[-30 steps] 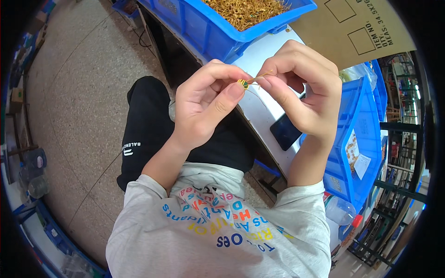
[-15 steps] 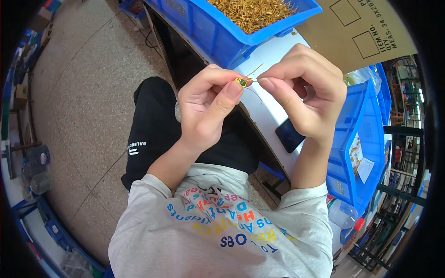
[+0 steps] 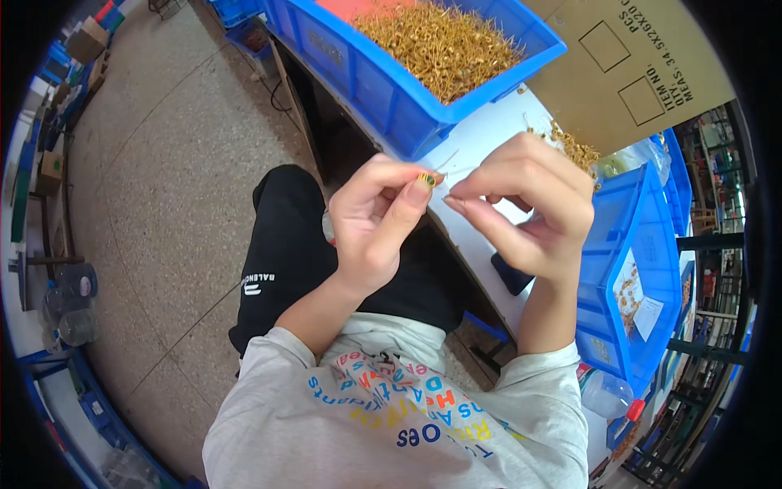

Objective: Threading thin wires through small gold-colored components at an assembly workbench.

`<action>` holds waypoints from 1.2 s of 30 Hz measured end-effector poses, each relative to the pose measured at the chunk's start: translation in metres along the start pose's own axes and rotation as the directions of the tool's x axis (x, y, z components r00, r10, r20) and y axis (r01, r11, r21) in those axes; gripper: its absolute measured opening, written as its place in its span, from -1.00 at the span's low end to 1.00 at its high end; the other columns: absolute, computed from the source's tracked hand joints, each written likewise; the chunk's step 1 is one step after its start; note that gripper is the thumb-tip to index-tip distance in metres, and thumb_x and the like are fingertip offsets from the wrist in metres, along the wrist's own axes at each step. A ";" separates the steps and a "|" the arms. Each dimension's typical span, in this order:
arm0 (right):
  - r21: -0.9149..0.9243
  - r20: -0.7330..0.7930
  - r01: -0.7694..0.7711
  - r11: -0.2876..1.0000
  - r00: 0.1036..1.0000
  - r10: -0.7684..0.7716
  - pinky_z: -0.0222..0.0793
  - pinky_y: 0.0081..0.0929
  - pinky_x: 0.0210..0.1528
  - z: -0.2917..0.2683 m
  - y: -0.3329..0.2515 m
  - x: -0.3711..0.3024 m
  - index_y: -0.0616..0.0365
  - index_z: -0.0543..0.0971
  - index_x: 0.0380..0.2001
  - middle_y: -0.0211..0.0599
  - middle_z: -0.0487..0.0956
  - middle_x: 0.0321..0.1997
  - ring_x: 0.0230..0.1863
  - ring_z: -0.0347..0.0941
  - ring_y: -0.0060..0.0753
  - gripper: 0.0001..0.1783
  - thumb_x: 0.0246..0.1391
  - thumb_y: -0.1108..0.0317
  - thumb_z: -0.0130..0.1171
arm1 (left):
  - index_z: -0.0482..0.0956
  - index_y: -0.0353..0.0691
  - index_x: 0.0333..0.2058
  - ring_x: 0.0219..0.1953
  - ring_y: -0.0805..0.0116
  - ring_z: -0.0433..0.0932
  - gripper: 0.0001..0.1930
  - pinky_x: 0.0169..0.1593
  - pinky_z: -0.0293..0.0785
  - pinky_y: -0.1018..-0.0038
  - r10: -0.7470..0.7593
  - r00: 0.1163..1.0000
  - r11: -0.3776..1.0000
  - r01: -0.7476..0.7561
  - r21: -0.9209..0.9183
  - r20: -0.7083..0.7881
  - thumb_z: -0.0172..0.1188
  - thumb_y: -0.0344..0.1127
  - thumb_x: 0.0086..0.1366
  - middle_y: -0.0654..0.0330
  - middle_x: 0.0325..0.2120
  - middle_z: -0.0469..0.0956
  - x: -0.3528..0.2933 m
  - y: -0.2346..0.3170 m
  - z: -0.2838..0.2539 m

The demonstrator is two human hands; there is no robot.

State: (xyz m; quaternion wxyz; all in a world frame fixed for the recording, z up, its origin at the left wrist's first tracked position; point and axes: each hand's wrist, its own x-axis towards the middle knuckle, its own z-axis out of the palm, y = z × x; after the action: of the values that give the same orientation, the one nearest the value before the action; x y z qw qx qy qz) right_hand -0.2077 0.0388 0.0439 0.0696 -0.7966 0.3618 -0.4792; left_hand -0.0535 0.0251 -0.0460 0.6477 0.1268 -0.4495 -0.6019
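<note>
Between the thumb and forefinger of my left hand is a small gold-and-green ornament, shaped somewhat like a ring. A thin wire sticks up from its far side. My right hand is closed in a pinch just to the right of the ornament, its fingertips apart from it. Whatever those fingertips hold, if anything, is too fine to make out. Both hands are raised over the near edge of the white table.
A blue bin full of gold wiry pieces stands at the back. Beside it are a cardboard sheet and a small gold heap. A dark phone, another blue bin and a clear bottle are on the right.
My right fingertips have come away from the ornament's wire end and dropped slightly. Both hands sit lower in view, and more of the far bin shows as the view has shifted.
</note>
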 end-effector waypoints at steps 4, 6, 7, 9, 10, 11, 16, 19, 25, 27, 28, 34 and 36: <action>0.008 -0.026 0.012 1.000 1.000 -0.011 0.04 -0.73 -0.58 0.001 -0.004 0.001 0.19 0.64 -0.53 -0.46 0.46 -0.58 -0.59 0.18 -0.61 -0.78 -0.41 0.57 0.37 | 0.55 -0.33 -0.22 -0.47 0.58 0.31 -0.92 -0.38 0.21 0.73 -0.004 1.000 1.000 0.004 -0.011 0.021 0.13 -0.52 0.32 0.19 -0.34 0.51 -0.002 0.000 0.001; 0.028 -0.061 -0.017 0.999 0.998 0.018 0.02 -0.73 -0.59 0.001 -0.008 0.001 0.18 0.63 -0.54 -0.46 0.46 -0.58 -0.59 0.18 -0.61 -0.79 -0.42 0.59 0.35 | 0.55 -0.33 -0.22 -0.46 0.57 0.32 -0.92 -0.38 0.22 0.73 -0.008 0.999 1.000 0.008 -0.010 0.031 0.14 -0.52 0.31 0.19 -0.34 0.51 -0.001 0.000 0.001; 0.029 -0.063 -0.012 1.000 0.998 0.014 0.02 -0.73 -0.59 0.001 -0.010 0.001 0.18 0.63 -0.54 -0.46 0.46 -0.58 -0.59 0.18 -0.61 -0.79 -0.42 0.59 0.35 | 0.55 -0.33 -0.22 -0.46 0.57 0.32 -0.92 -0.38 0.22 0.73 -0.004 0.999 1.000 0.005 -0.008 0.034 0.14 -0.52 0.31 0.19 -0.34 0.51 -0.001 0.001 0.002; 0.073 -0.030 -0.109 0.991 0.993 0.112 0.11 -0.71 -0.57 -0.003 -0.015 0.002 0.18 0.61 -0.55 -0.43 0.48 -0.55 -0.58 0.24 -0.57 -0.81 -0.37 0.60 0.32 | 0.55 -0.33 -0.23 -0.46 0.57 0.32 -0.92 -0.37 0.23 0.72 -0.040 0.999 0.999 0.040 -0.022 0.028 0.14 -0.53 0.31 0.18 -0.35 0.51 -0.002 0.004 0.003; 0.094 -0.011 -0.159 0.983 0.987 0.161 0.15 -0.70 -0.55 -0.004 -0.017 0.003 0.17 0.60 -0.55 -0.42 0.49 -0.53 -0.58 0.27 -0.55 -0.82 -0.35 0.61 0.31 | 0.55 -0.34 -0.23 -0.46 0.57 0.32 -0.92 -0.36 0.23 0.72 -0.058 0.998 0.998 0.059 -0.029 0.025 0.14 -0.53 0.30 0.18 -0.35 0.51 -0.002 0.005 0.003; 0.114 0.010 -0.209 0.971 0.978 0.209 0.19 -0.68 -0.54 -0.004 -0.018 0.003 0.17 0.59 -0.55 -0.40 0.51 -0.52 -0.58 0.30 -0.54 -0.83 -0.32 0.61 0.30 | 0.55 -0.34 -0.23 -0.46 0.56 0.33 -0.92 -0.36 0.23 0.72 -0.077 0.997 0.996 0.078 -0.035 0.022 0.14 -0.54 0.30 0.18 -0.35 0.51 -0.002 0.006 0.003; 0.146 -0.071 -0.199 0.969 0.975 0.211 0.00 -0.75 -0.59 0.000 -0.016 0.002 0.13 0.56 -0.62 -0.46 0.47 -0.57 -0.60 0.17 -0.63 -0.82 -0.43 0.59 0.29 | 0.56 -0.36 -0.26 -0.46 0.57 0.32 -0.93 -0.35 0.22 0.71 -0.135 0.986 0.990 0.139 -0.037 0.095 0.14 -0.55 0.29 0.19 -0.39 0.52 -0.001 0.009 0.002; 0.128 -0.043 -0.187 0.974 0.980 0.194 0.00 -0.75 -0.59 -0.004 -0.015 0.004 0.12 0.56 -0.63 -0.47 0.47 -0.57 -0.60 0.16 -0.63 -0.83 -0.42 0.59 0.29 | 0.57 -0.36 -0.28 -0.46 0.57 0.32 -0.94 -0.35 0.22 0.72 -0.186 0.973 0.979 0.195 -0.053 0.138 0.14 -0.56 0.28 0.20 -0.41 0.51 0.003 0.011 0.000; 0.142 0.058 -0.185 0.972 0.982 0.178 0.02 -0.73 -0.59 -0.011 -0.017 0.007 0.12 0.56 -0.63 -0.46 0.47 -0.57 -0.60 0.18 -0.63 -0.84 -0.40 0.58 0.30 | 0.59 -0.37 -0.32 -0.47 0.57 0.32 -0.94 -0.34 0.19 0.72 -0.312 0.929 0.936 0.336 -0.104 0.199 0.15 -0.55 0.27 0.21 -0.42 0.51 0.007 0.019 -0.002; 0.164 0.074 -0.156 0.974 0.987 0.146 0.02 -0.73 -0.59 -0.012 -0.017 0.008 0.12 0.56 -0.64 -0.46 0.48 -0.56 -0.60 0.19 -0.63 -0.84 -0.39 0.58 0.31 | 0.59 -0.37 -0.33 -0.46 0.57 0.32 -0.94 -0.34 0.18 0.73 -0.346 0.914 0.914 0.379 -0.145 0.212 0.15 -0.54 0.27 0.22 -0.42 0.51 0.007 0.022 -0.006; 0.164 0.086 -0.169 0.972 0.984 0.156 0.07 -0.71 -0.57 -0.013 -0.017 0.007 0.14 0.57 -0.61 -0.45 0.49 -0.55 -0.59 0.22 -0.59 -0.84 -0.37 0.59 0.30 | 0.59 -0.36 -0.33 -0.46 0.57 0.33 -0.94 -0.33 0.18 0.74 -0.356 0.908 0.902 0.395 -0.174 0.220 0.15 -0.54 0.27 0.22 -0.42 0.52 0.005 0.019 -0.008; 0.160 0.033 -0.161 0.974 0.987 0.157 0.21 -0.66 -0.50 -0.014 -0.018 0.004 0.16 0.61 -0.55 -0.42 0.52 -0.52 -0.55 0.34 -0.52 -0.85 -0.30 0.61 0.31 | 0.57 -0.35 -0.29 -0.44 0.54 0.34 -0.92 -0.27 0.25 0.67 -0.423 0.873 0.804 0.485 -0.345 0.241 0.10 -0.52 0.29 0.17 -0.37 0.52 0.000 0.012 -0.005; 0.149 -0.020 -0.157 0.976 0.987 0.162 0.20 -0.67 -0.51 -0.011 -0.017 0.002 0.16 0.63 -0.55 -0.42 0.53 -0.52 -0.55 0.34 -0.54 -0.86 -0.29 0.60 0.33 | 0.55 -0.35 -0.28 -0.43 0.50 0.34 -0.91 -0.22 0.30 0.62 -0.464 0.852 0.743 0.523 -0.418 0.241 0.07 -0.52 0.30 0.12 -0.35 0.50 -0.002 0.013 -0.004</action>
State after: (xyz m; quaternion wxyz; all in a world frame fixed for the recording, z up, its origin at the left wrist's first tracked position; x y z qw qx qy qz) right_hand -0.2070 0.0523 0.0592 0.1604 -0.7500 0.3895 -0.5100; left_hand -0.0414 0.0286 -0.0404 0.4474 0.0440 -0.2793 -0.8485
